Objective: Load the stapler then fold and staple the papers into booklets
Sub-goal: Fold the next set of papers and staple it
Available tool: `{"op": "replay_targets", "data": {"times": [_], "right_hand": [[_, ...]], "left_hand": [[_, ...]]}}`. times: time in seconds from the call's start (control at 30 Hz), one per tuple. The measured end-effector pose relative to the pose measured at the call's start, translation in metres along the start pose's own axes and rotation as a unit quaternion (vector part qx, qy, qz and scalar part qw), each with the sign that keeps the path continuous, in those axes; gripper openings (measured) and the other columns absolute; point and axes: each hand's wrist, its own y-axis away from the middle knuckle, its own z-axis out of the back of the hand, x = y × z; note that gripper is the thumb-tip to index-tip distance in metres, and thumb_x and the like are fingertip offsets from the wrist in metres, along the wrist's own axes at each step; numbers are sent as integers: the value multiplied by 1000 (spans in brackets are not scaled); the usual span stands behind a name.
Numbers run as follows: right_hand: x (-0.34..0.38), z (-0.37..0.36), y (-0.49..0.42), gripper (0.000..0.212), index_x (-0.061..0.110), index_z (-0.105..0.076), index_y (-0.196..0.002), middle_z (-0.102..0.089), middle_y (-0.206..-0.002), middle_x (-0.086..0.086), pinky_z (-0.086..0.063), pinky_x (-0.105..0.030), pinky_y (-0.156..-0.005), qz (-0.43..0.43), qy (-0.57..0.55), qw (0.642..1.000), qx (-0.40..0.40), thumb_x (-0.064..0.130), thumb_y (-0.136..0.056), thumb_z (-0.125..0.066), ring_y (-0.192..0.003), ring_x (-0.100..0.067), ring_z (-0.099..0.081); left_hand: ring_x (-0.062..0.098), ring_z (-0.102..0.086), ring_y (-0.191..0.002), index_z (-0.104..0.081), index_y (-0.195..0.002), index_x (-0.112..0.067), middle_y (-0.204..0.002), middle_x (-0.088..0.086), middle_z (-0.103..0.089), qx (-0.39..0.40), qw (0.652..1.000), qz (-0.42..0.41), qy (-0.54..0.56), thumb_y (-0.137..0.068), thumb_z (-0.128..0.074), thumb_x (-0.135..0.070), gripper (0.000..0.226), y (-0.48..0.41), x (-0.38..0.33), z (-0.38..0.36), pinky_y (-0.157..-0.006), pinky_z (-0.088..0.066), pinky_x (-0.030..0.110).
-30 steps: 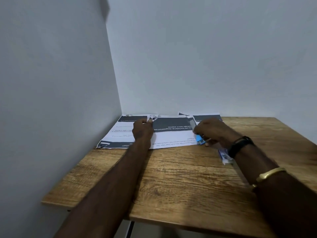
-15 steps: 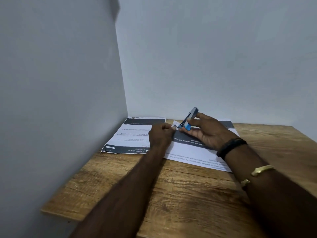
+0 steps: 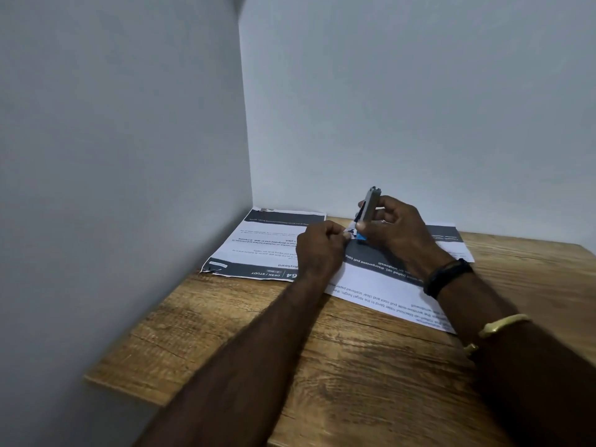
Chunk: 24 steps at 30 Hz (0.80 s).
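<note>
A small stapler [image 3: 370, 208] with a silver top arm and a blue base is held by my right hand [image 3: 398, 232] above the papers; its top arm stands swung up, nearly vertical. My left hand [image 3: 319, 248] is closed, its fingertips pinching something small and pale right at the stapler's blue base; what it is I cannot tell. Under both hands lie printed sheets with dark header bands: one sheet [image 3: 258, 250] flat at the left by the wall, another sheet [image 3: 387, 285] lying skewed toward the right.
The wooden table [image 3: 371, 366] sits in a corner, with a grey wall close on the left and another behind. Its left and front edges are near my forearms. My right wrist carries a black band and a gold bangle.
The stapler has been lifted off the table and its top arm swung upright. My left hand moved right to meet it. The right sheet now lies skewed, and the view has shifted left.
</note>
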Motion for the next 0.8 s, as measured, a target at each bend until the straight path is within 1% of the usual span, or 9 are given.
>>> {"op": "replay_targets", "data": {"times": [0.07,0.17,0.27,0.33,0.43,0.57,0.63,0.73,0.8], "right_hand": [[0,0,1,41,-5,-64,-121,-74,-103,-25,-63,-29,-69,3,9,1000,17,-9,-82,-76,-80,-21,-74],[-1,1,0,40,-4,-65,-120,-73,-106,-29,-63,-41,-82,5,26,999,30,-8,-82,-76,-89,-30,-72],[-2,0,-1,37,-5,-66,-118,-72,-100,-27,-60,-48,-83,6,26,999,29,-7,-82,-76,-88,-34,-70],[-3,0,-2,33,-5,-66,-115,-71,-95,-27,-59,-44,-78,8,32,999,22,-5,-83,-76,-86,-34,-70],[-6,0,-3,30,-4,-67,-112,-72,-91,-25,-59,-39,-69,13,56,998,12,-2,-84,-78,-81,-31,-72],[-8,1,-5,27,-4,-68,-108,-70,-96,-34,-58,-38,-68,24,72,997,-2,-1,-83,-79,-77,-29,-70],[-9,2,-5,28,-4,-68,-108,-70,-94,-33,-59,-38,-67,23,75,997,-6,0,-83,-79,-77,-29,-69],[-10,2,-4,29,-5,-68,-109,-70,-89,-28,-58,-38,-67,19,75,997,-7,-1,-82,-80,-77,-31,-68],[-10,3,-4,28,-5,-68,-108,-69,-91,-32,-59,-39,-68,21,77,997,-17,-1,-83,-79,-76,-30,-67]], "left_hand": [[21,-72,-85,-81,-90,-15,-84,3,-78,3,1000,-7,-2,-87,-76,-28,14,1,-1,1,-79,-54,32],[22,-72,-85,-80,-91,-16,-84,4,-78,5,1000,-18,-8,-86,-77,-30,15,4,-4,2,-77,-54,32],[21,-66,-79,-68,-93,-17,-79,3,-73,-11,1000,-11,1,-83,-80,-33,22,5,-8,3,-69,-46,31],[18,-61,-77,-62,-92,-21,-76,-2,-66,-8,1000,-4,2,-82,-81,-33,24,6,-10,3,-66,-38,27],[16,-59,-73,-63,-94,-21,-70,-6,-62,7,1000,-9,5,-83,-80,-29,21,7,-10,3,-65,-36,26],[17,-60,-71,-64,-99,-21,-72,-2,-65,18,999,-28,16,-87,-76,-22,17,10,-11,3,-64,-36,25],[18,-61,-71,-64,-101,-21,-72,-2,-66,23,999,-33,17,-88,-75,-20,17,11,-12,3,-65,-39,25],[17,-61,-69,-62,-99,-23,-64,-6,-62,33,999,-33,22,-88,-75,-18,17,11,-12,3,-66,-41,25],[18,-60,-68,-61,-99,-23,-64,-6,-62,36,999,-34,21,-88,-75,-19,18,12,-13,3,-66,-42,26]]}}
